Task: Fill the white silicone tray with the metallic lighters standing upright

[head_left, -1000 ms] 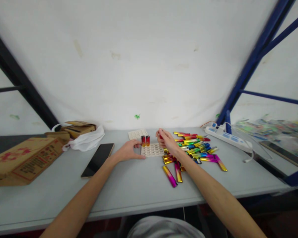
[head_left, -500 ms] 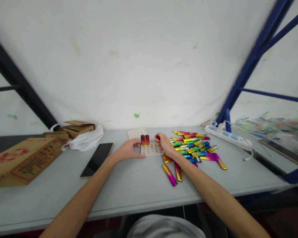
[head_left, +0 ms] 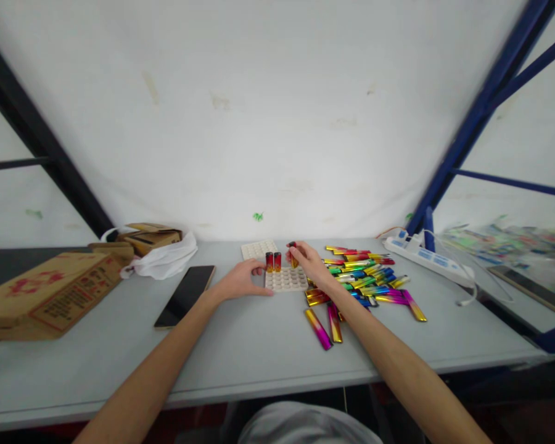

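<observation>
A white tray (head_left: 287, 282) with rows of round holes lies on the table before me. Two red-and-gold lighters (head_left: 273, 262) stand upright side by side at its back left. At the tray's left end is my left hand (head_left: 240, 280), its thumb along the front corner and its curled fingers by the back corner, holding the tray. Pinched in my right hand (head_left: 309, 262) is another lighter (head_left: 294, 259), upright with a dark top, over the tray's back row. To the right lies a pile of shiny, many-coloured lighters (head_left: 363, 277).
Behind the tray rests a second white holed tray (head_left: 259, 248). On the left are a dark phone (head_left: 185, 296), a white plastic bag (head_left: 166, 259) and cardboard boxes (head_left: 50, 290). A white power strip (head_left: 428, 259) with cables lies at the right, near a blue frame (head_left: 472, 117).
My right hand has lifted a little and its fingers have opened out around the lighter, which now shows more. The left hand stays at the tray. The whole view has shifted slightly.
</observation>
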A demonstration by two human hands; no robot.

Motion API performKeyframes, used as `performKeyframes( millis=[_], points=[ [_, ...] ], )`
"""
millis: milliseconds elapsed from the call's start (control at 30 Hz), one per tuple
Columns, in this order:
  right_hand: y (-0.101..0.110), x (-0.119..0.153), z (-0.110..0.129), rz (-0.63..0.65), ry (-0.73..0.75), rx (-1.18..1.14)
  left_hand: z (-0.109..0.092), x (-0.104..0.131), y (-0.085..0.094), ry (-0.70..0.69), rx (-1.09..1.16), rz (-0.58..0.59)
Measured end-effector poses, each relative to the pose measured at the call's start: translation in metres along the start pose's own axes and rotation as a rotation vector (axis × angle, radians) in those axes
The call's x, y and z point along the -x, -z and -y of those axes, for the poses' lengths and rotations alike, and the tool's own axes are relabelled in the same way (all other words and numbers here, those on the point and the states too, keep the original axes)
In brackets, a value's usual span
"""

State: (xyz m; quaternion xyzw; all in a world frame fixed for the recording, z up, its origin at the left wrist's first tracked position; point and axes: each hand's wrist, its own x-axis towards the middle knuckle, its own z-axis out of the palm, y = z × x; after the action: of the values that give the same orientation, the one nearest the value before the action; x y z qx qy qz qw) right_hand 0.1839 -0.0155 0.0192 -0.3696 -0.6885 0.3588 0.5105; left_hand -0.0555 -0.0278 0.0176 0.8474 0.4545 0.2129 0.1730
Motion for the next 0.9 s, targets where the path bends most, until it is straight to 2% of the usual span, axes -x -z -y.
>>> performKeyframes(
  millis=[167,333,467,633,900],
  points=[
    [-0.001,0.001,-0.012,-0.031,-0.009,0.191,0.001,0.0,0.0,0.006,0.007,-0.006],
    [0.002,0.002,-0.005,0.135,0.107,0.417,0.001,0.0,0.0,-0.004,0.016,-0.007],
    [0.007,0.002,0.003,0.058,0.163,0.408,0.0,0.0,0.0,0.001,0.021,-0.012],
    [0.01,0.005,0.003,0.165,0.145,0.452,-0.003,0.001,0.002,0.017,0.007,-0.008],
    [0.014,-0.003,0.001,0.234,0.184,0.446,-0.002,0.001,0.002,0.003,0.011,-0.016]
  ],
)
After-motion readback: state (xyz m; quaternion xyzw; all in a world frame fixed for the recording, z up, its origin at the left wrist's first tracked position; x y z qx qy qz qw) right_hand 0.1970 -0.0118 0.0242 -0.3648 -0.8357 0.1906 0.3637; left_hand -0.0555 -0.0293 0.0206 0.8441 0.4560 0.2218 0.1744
